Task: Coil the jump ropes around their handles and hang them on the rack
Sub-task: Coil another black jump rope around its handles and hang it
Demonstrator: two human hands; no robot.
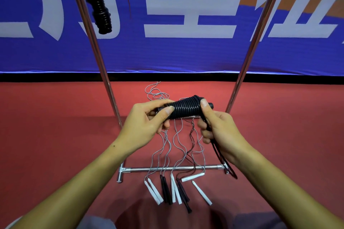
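A black jump rope (184,108) is wound in tight coils round its handles, held level in front of me. My left hand (147,121) grips the left end of the bundle. My right hand (216,126) grips the loose black rope tail (221,156) at the bundle's right end, thumb pressed on the coils; the tail hangs down past my wrist. A coiled black rope (99,3) hangs from the top of the metal rack (104,72) at upper left.
Several uncoiled ropes with white handles (154,191) and black handles (165,189) lie on the red floor across the rack's base bar (173,169). The rack's right post (249,55) rises ahead. A blue banner (167,52) stands behind.
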